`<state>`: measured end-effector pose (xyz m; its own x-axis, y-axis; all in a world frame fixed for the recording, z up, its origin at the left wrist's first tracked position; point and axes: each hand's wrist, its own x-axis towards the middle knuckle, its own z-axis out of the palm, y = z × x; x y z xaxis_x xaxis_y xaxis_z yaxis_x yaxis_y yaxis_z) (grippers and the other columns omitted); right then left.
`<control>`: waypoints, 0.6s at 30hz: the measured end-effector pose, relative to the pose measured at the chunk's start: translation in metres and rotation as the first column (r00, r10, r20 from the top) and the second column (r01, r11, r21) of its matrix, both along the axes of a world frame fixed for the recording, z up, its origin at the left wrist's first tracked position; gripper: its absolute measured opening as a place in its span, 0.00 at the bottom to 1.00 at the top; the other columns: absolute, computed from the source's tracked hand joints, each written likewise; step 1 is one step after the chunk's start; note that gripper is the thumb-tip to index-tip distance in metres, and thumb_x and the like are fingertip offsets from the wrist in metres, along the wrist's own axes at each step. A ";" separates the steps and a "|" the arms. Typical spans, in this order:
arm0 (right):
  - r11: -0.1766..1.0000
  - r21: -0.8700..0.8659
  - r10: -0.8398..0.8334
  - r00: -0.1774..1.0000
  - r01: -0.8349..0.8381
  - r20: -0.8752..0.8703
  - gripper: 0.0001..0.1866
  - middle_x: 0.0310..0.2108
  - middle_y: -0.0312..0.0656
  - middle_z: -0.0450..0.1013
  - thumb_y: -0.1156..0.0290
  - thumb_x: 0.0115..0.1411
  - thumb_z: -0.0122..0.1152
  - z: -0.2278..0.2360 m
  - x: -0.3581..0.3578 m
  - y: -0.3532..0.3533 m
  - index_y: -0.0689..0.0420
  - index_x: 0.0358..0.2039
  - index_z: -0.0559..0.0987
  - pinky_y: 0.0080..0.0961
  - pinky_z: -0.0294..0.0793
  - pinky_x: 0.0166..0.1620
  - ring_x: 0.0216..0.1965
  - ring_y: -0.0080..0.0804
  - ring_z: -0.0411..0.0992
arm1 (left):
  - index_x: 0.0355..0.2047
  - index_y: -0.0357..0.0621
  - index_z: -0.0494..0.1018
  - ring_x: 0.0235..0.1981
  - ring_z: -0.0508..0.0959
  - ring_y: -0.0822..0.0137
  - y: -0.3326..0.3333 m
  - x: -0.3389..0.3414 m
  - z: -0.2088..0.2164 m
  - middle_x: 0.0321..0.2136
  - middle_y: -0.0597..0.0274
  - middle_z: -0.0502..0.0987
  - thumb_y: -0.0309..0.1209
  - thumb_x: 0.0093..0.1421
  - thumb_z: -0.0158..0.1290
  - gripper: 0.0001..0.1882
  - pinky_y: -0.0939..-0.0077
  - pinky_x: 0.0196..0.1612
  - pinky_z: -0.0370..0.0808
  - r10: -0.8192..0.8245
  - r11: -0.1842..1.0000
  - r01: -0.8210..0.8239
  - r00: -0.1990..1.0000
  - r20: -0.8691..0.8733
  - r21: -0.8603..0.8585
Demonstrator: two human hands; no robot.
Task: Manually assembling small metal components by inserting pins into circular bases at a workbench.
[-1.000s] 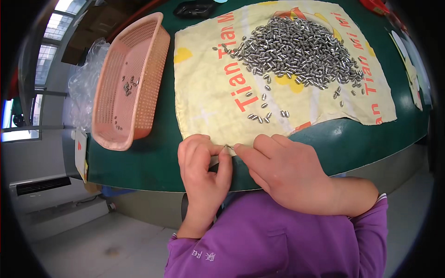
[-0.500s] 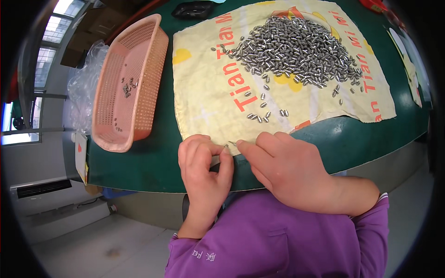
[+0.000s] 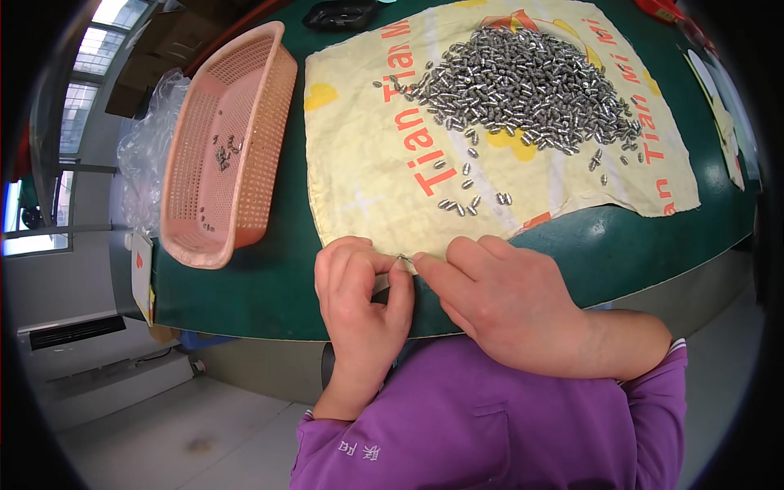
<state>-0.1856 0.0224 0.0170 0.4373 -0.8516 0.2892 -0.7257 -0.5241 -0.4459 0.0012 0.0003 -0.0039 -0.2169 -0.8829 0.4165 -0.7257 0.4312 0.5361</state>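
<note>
- Pink basket [image 3: 265,184], on green bench [image 3: 245,302]; few metal bits [image 3: 222,159] inside.
- Left hand [image 3: 363,286], pinching small metal piece [image 3: 401,258] over yellow cloth's [image 3: 351,147] near edge.
- Right hand [image 3: 506,302], pinching thin sliver [image 3: 409,260] at that piece.
- Metal heap [image 3: 523,90], on cloth.

Red lettering [image 3: 421,153] runs in bands across the yellow cloth [image 3: 351,159]; white characters [image 3: 359,452] mark the purple top [image 3: 572,429] near me.
</note>
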 end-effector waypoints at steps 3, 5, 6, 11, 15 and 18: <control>1.000 0.016 -0.024 1.000 0.024 -0.020 0.16 0.32 0.35 0.65 0.71 0.49 0.61 0.001 0.002 0.001 0.55 0.41 0.75 0.24 0.71 0.27 0.33 0.29 0.69 | 0.28 0.41 0.73 0.43 0.76 0.50 0.000 0.000 0.000 0.31 0.55 0.75 0.19 0.49 0.62 0.09 0.61 0.46 0.72 -0.004 1.000 0.004 1.000 -0.002 0.008; 0.998 0.052 -0.042 0.999 0.043 -0.026 0.19 0.32 0.34 0.66 0.70 0.51 0.64 0.004 0.002 0.001 0.53 0.46 0.77 0.25 0.71 0.28 0.32 0.29 0.70 | 0.27 0.42 0.73 0.43 0.76 0.50 0.000 0.000 -0.001 0.31 0.56 0.75 0.19 0.50 0.62 0.09 0.60 0.46 0.72 0.003 1.000 -0.003 1.000 -0.008 0.013; 0.994 0.091 -0.061 0.998 0.064 -0.034 0.23 0.32 0.32 0.66 0.70 0.53 0.67 0.004 0.002 0.002 0.50 0.51 0.80 0.27 0.72 0.28 0.31 0.28 0.70 | 0.27 0.42 0.73 0.43 0.76 0.50 0.000 0.000 -0.001 0.31 0.56 0.75 0.19 0.50 0.62 0.09 0.60 0.46 0.72 0.003 1.000 -0.003 1.000 -0.007 0.012; 0.992 -0.002 -0.128 0.990 0.128 -0.057 0.19 0.32 0.34 0.67 0.72 0.50 0.65 0.002 0.000 -0.002 0.52 0.45 0.77 0.27 0.73 0.29 0.32 0.30 0.71 | 0.27 0.42 0.72 0.43 0.76 0.50 0.001 -0.001 0.001 0.30 0.56 0.75 0.19 0.50 0.62 0.09 0.60 0.47 0.72 0.013 1.000 -0.013 1.000 -0.006 0.008; 0.994 -0.005 -0.107 0.994 0.107 -0.003 0.17 0.33 0.35 0.67 0.75 0.47 0.63 0.002 -0.003 0.000 0.54 0.40 0.74 0.26 0.74 0.30 0.34 0.31 0.72 | 0.28 0.42 0.72 0.44 0.75 0.49 0.001 0.000 0.001 0.32 0.55 0.74 0.19 0.50 0.61 0.09 0.59 0.48 0.71 0.010 1.000 -0.010 1.000 0.014 0.013; 0.991 -0.010 -0.131 0.991 0.131 0.033 0.18 0.34 0.36 0.67 0.74 0.48 0.64 0.001 -0.004 0.003 0.54 0.42 0.74 0.26 0.74 0.31 0.34 0.31 0.71 | 0.31 0.42 0.72 0.46 0.74 0.48 0.001 0.002 -0.002 0.34 0.54 0.74 0.20 0.51 0.61 0.10 0.58 0.50 0.70 0.009 1.000 -0.009 0.999 0.044 -0.007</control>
